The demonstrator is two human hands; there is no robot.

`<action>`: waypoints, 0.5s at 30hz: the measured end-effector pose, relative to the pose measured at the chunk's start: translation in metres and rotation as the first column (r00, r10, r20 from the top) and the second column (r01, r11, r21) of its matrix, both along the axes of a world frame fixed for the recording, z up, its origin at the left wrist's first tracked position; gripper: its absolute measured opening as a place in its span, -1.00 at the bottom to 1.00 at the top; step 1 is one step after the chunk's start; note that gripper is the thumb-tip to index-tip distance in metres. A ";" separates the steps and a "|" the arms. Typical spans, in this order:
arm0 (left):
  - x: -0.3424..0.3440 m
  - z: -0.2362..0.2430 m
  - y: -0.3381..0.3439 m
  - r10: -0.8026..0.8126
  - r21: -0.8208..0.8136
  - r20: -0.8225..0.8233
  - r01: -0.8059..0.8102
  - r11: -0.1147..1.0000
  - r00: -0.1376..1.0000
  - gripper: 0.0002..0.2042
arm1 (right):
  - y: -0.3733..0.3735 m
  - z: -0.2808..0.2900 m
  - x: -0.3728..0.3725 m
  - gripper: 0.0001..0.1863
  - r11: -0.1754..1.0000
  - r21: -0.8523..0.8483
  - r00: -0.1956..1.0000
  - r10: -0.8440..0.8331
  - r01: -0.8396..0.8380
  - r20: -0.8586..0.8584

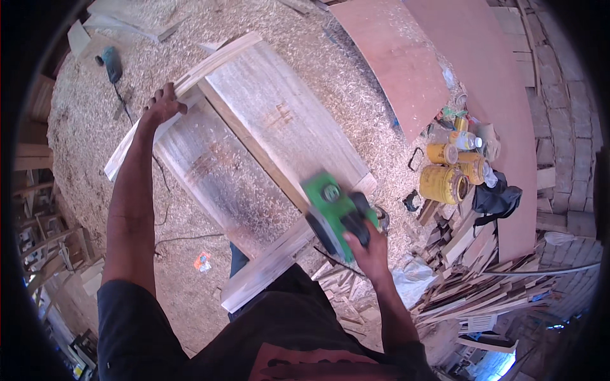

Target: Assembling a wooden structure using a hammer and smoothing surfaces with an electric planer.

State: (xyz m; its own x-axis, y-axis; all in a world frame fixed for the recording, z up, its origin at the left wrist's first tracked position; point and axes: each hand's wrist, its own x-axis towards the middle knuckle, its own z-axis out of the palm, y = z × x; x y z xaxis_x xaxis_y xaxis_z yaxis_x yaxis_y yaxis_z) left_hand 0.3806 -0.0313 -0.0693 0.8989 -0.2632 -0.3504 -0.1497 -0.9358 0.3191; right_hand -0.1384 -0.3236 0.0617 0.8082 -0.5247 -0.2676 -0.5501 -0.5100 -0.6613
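Note:
A wooden door-like panel (279, 117) lies slanted before me, with two wide boards set between rails and a narrow strip in the middle. My left hand (166, 106) grips its far left rail (219, 58), fingers curled over the edge. In my right hand (372, 251) is the black rear handle of a green electric planer (330, 200). The planer sits at the panel's near right corner, by the end of the near rail (267, 263). Its underside is hidden, and it looks slightly blurred.
Wood shavings cover the ground. Another corded power tool (112, 63) lies at the far left. Yellow jars (441, 184), a clear bottle (467, 140) and a black bag (499, 200) stand at the right, beside reddish sheets (397, 60). Offcuts (483, 286) are heaped at the near right.

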 end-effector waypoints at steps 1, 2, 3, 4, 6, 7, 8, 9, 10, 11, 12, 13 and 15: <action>-0.003 0.000 -0.005 0.000 0.016 0.001 0.000 1.000 1.000 -0.04 | -0.004 -0.003 -0.019 -0.45 1.000 -0.008 1.000 -0.010 0.011 0.009; -0.005 0.000 -0.003 0.006 0.044 -0.001 -0.006 0.999 1.000 -0.04 | -0.004 -0.006 -0.034 -0.49 0.999 0.011 0.999 -0.045 0.045 0.017; 0.002 -0.007 0.004 0.001 0.033 -0.011 -0.001 0.999 1.000 -0.03 | -0.005 -0.010 -0.042 -0.52 0.997 0.032 0.997 -0.077 0.076 0.024; 0.003 -0.007 0.003 -0.002 0.038 -0.006 0.002 0.999 1.000 -0.03 | -0.006 -0.011 -0.041 -0.52 0.996 0.037 0.996 -0.080 0.079 0.030; 0.004 -0.006 0.005 0.001 0.020 -0.028 -0.001 1.000 1.000 0.00 | -0.006 -0.014 -0.031 -0.58 0.999 -0.008 0.997 -0.052 0.053 0.059; 0.004 -0.004 0.004 0.003 0.025 -0.020 -0.002 1.000 1.000 0.00 | -0.005 -0.015 -0.022 -0.58 0.999 -0.002 0.996 -0.051 0.052 0.066; 0.003 -0.003 0.004 -0.003 0.024 -0.032 0.004 1.000 0.999 0.02 | -0.003 -0.015 -0.010 -0.58 0.999 0.000 0.995 -0.047 0.047 0.088; 0.002 -0.002 0.005 -0.007 0.024 -0.043 0.008 1.000 0.999 0.04 | -0.002 -0.015 0.002 -0.59 0.999 0.002 0.993 -0.040 0.040 0.110; 0.001 0.000 0.005 0.001 0.029 -0.036 0.000 1.000 0.999 0.04 | -0.001 -0.017 0.015 -0.59 0.999 0.007 0.993 -0.033 0.032 0.117; -0.002 0.002 0.001 0.005 0.039 -0.038 -0.004 0.999 0.999 0.05 | -0.002 -0.018 0.027 -0.59 0.999 -0.007 0.992 -0.033 0.034 0.123; -0.004 0.004 -0.003 0.011 0.050 -0.040 -0.009 0.999 0.999 0.07 | -0.002 -0.020 0.040 -0.58 0.999 -0.021 0.991 -0.031 0.034 0.129; -0.008 0.014 -0.007 0.015 0.060 -0.065 -0.011 0.998 0.998 0.09 | -0.002 -0.020 0.054 -0.58 0.999 -0.022 0.990 -0.021 0.024 0.138; -0.008 0.017 -0.006 0.030 0.072 -0.062 -0.025 0.997 0.998 0.09 | 0.001 -0.021 0.083 -0.57 0.997 0.042 0.986 -0.070 0.064 0.152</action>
State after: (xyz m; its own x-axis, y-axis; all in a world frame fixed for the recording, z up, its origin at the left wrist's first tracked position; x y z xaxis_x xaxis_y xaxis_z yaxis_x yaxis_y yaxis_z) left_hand 0.3730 -0.0369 -0.0523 0.8809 -0.2111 -0.4236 -0.1052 -0.9600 0.2596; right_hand -0.0550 -0.3225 0.0407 0.8045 -0.5710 -0.1637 -0.4731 -0.4492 -0.7579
